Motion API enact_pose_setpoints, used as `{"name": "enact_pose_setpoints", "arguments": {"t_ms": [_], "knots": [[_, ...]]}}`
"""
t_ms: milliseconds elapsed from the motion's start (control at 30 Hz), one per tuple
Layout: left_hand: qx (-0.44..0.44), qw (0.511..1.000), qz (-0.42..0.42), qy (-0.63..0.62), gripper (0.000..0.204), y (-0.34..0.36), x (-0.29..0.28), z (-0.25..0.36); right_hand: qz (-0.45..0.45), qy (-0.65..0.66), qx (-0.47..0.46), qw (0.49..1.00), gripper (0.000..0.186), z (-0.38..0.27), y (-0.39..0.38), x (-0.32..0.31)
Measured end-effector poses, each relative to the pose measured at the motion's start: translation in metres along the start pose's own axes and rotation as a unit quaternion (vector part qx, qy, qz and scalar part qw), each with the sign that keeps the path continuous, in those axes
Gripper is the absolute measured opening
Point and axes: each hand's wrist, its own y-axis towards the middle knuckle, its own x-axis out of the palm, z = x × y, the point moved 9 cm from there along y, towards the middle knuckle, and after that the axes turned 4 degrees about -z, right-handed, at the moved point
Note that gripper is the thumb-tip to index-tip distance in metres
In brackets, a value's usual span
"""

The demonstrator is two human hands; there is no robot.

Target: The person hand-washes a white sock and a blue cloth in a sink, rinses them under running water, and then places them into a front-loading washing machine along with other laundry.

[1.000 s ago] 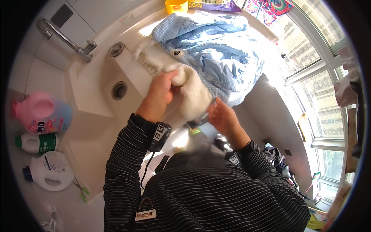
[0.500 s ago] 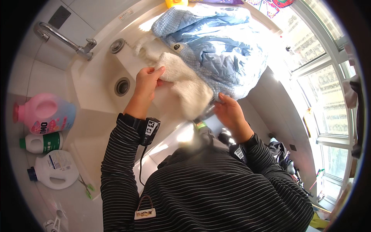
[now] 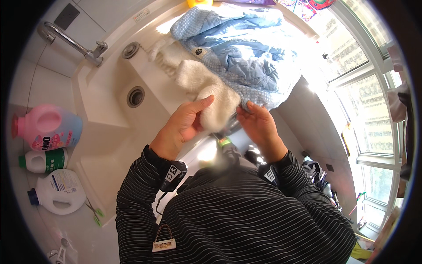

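A light blue garment (image 3: pixel 252 55), like a padded jacket with a checked border, lies rumpled on the sink's ledge. Its cream fleece part (image 3: pixel 215 94) hangs toward me over the near edge. My left hand (image 3: pixel 178 130) is closed around the left side of the hanging fleece, with the thumb stretched along it and the fingers curled partly behind. At the garment's near right corner, my right hand (image 3: pixel 261 127) pinches the blue-and-fleece edge between thumb and fingers. A round dark badge (image 3: pixel 199 51) shows on the checked border.
The pale sink basin (image 3: pixel 112 127), with a drain (image 3: pixel 136 97) and chrome faucet (image 3: pixel 74 46), lies to the left. A pink bottle (image 3: pixel 48 125), a green-labelled bottle (image 3: pixel 44 160), a white jug (image 3: pixel 59 191) and green-handled scissors (image 3: pixel 96 214) line the left side. Windows (image 3: pixel 369 105) stand at right.
My left hand has moved down and right along the fleece, from its upper left part to the lower hanging part. My right hand has shifted slightly left, staying at the corner.
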Motion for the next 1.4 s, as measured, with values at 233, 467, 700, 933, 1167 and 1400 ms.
{"name": "enact_pose_setpoints", "arguments": {"t_ms": [233,467,700,933,1167,1400], "knots": [[0.166,0.983,0.012,0.080,0.032,0.004,0.005,0.028,-0.025,-0.028,-0.108,0.993,0.014,-0.030,0.009,0.015],[0.240,0.966,0.007,0.092,0.034,0.008,0.007,0.048,-0.071,0.033,0.003,0.997,0.016,-0.010,0.028,0.045],[0.266,0.956,0.039,0.121,0.034,0.013,0.008,0.065,0.026,-0.212,-0.007,0.977,0.020,-0.018,0.057,0.057],[0.258,0.903,0.265,0.219,0.046,0.035,-0.016,0.065,-0.055,-0.655,-0.430,0.618,0.025,-0.021,0.019,0.126],[0.461,0.840,0.197,0.208,0.047,0.019,0.027,0.084,-0.071,-0.730,-0.337,0.591,0.034,-0.015,0.047,0.128],[0.196,0.928,0.274,0.160,0.048,0.032,-0.007,0.049,-0.064,-0.771,-0.374,0.511,0.037,0.000,0.036,0.141]]}}
